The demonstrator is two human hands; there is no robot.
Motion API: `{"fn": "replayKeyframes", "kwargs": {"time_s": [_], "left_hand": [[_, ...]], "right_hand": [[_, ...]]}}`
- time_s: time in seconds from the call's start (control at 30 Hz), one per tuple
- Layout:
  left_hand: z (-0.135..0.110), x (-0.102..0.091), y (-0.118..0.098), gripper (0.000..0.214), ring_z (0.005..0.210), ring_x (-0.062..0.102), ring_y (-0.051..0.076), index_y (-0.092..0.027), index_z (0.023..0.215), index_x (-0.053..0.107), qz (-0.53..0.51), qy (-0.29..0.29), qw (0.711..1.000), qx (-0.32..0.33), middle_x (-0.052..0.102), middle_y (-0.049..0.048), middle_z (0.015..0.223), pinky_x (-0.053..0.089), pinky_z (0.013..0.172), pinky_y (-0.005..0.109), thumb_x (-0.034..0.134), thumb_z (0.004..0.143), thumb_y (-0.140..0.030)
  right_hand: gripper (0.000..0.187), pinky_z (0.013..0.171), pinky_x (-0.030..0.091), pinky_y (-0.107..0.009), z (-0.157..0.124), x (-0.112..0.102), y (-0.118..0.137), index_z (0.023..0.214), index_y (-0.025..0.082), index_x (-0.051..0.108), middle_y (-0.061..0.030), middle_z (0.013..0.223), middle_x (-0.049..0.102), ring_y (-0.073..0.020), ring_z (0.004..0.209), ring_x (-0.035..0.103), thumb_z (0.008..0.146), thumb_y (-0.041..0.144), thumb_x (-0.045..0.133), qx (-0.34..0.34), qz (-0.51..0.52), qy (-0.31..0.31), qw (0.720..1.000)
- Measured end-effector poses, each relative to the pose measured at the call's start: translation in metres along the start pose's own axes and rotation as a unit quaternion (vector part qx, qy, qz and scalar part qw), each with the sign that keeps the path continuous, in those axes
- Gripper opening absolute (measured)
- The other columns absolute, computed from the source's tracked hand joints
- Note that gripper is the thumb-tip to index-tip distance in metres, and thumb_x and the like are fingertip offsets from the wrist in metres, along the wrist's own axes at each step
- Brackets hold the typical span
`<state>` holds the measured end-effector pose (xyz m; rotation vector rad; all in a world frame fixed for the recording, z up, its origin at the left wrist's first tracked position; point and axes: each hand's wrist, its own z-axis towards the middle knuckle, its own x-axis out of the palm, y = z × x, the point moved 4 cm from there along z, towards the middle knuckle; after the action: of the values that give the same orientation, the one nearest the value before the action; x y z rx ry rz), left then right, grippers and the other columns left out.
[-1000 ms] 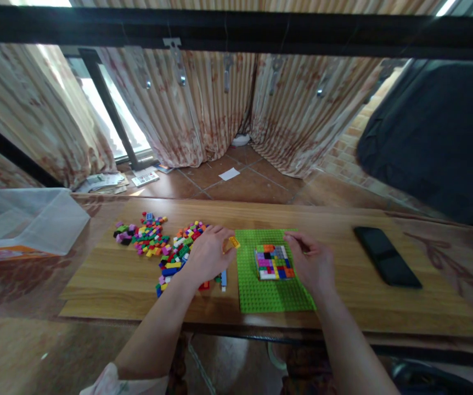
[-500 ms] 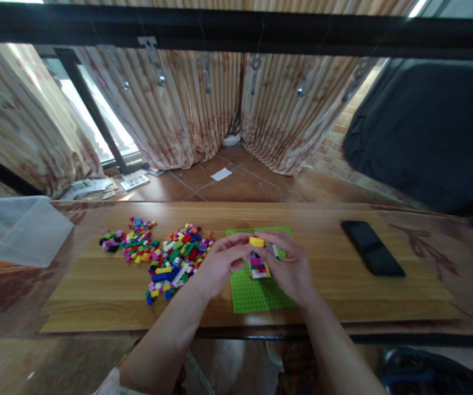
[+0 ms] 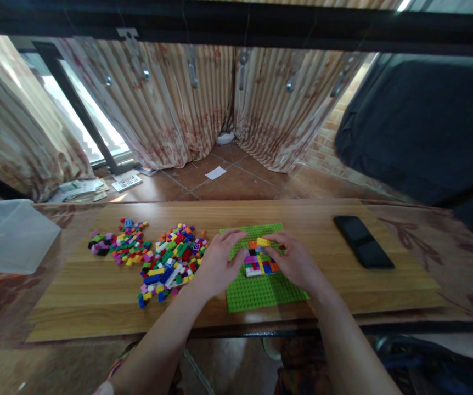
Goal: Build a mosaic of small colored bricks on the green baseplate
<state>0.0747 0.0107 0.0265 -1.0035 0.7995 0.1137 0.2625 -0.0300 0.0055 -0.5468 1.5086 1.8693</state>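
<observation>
Wooden tabletop (image 3: 96,296) is seen in front of striped curtains (image 3: 170,109) and a tiled floor. At its middle a green baseplate (image 3: 261,293) is laid flat. The right hand (image 3: 296,263) is held over the baseplate's right half, its fingertips (image 3: 275,240) pinched together on a yellow brick (image 3: 263,242), which is pressed against the far edge of a block of coloured bricks (image 3: 259,264) fixed to the baseplate. The left hand (image 3: 220,263) is rested on the baseplate's left edge, fingers loosely bent towards the block; whether anything is gripped in it cannot be told. Just left of the baseplate a heap of loose bricks (image 3: 170,260) is spread, and a smaller heap (image 3: 121,247) lies further left. Well to the left of the baseplate a clear plastic tub (image 3: 10,236) is placed. To the right of the baseplate, well apart, a black phone (image 3: 363,241) is laid face up. Beyond the baseplate, papers (image 3: 80,189) are scattered on the floor.
</observation>
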Motion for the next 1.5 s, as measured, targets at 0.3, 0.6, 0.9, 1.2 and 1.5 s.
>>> {"fn": "replayKeyframes", "kwargs": {"time_s": [0.3, 0.6, 0.9, 1.2, 1.5], "left_hand": [[-0.002, 0.015, -0.006, 0.038, 0.126, 0.047, 0.024, -0.02, 0.129, 0.054, 0.097, 0.07, 0.991, 0.056, 0.051, 0.0111, 0.137, 0.04, 0.108, 0.044, 0.046, 0.092, -0.027], [-0.002, 0.023, -0.007, 0.039, 0.125, 0.048, 0.023, -0.023, 0.131, 0.051, 0.107, 0.079, 0.988, 0.073, 0.051, 0.0105, 0.135, 0.04, 0.107, 0.045, 0.044, 0.094, -0.03], [-0.003, 0.029, -0.009, 0.039, 0.122, 0.05, 0.024, -0.027, 0.133, 0.049, 0.147, 0.093, 0.983, 0.051, 0.049, 0.0091, 0.138, 0.042, 0.105, 0.045, 0.041, 0.095, -0.03], [-0.002, 0.03, -0.009, 0.04, 0.122, 0.051, 0.023, -0.024, 0.133, 0.05, 0.143, 0.092, 0.984, 0.057, 0.052, 0.0101, 0.136, 0.042, 0.106, 0.043, 0.041, 0.095, -0.031], [0.002, 0.034, -0.009, 0.039, 0.12, 0.053, 0.021, -0.021, 0.131, 0.052, 0.153, 0.091, 0.983, 0.052, 0.056, 0.0092, 0.132, 0.044, 0.105, 0.04, 0.038, 0.096, -0.028]], "right_hand": [[0.026, 0.09, 0.048, -0.04, 0.001, 0.002, -0.001, 0.103, 0.021, 0.066, -0.0083, 0.104, 0.065, -0.0231, 0.1, 0.06, 0.081, 0.018, 0.052, -0.004, -0.01, 0.009, 1.0], [0.034, 0.09, 0.048, -0.04, 0.002, 0.005, 0.004, 0.103, 0.02, 0.065, -0.0086, 0.106, 0.064, -0.0222, 0.102, 0.059, 0.077, 0.01, 0.046, -0.008, -0.005, 0.007, 1.0], [0.034, 0.086, 0.05, -0.037, 0.002, 0.004, -0.007, 0.114, 0.02, 0.063, -0.0094, 0.112, 0.067, -0.0204, 0.099, 0.063, 0.084, 0.025, 0.047, 0.056, 0.081, -0.033, 0.995], [0.036, 0.069, 0.048, -0.031, 0.007, 0.012, -0.014, 0.081, 0.018, 0.072, -0.0039, 0.076, 0.072, -0.0184, 0.072, 0.064, 0.084, 0.045, 0.049, 0.136, 0.101, -0.033, 0.985], [0.037, 0.058, 0.046, -0.026, 0.008, 0.022, -0.027, 0.076, 0.013, 0.075, -0.0045, 0.068, 0.071, -0.0158, 0.061, 0.06, 0.068, 0.047, 0.063, 0.225, 0.226, -0.071, 0.945]]}}
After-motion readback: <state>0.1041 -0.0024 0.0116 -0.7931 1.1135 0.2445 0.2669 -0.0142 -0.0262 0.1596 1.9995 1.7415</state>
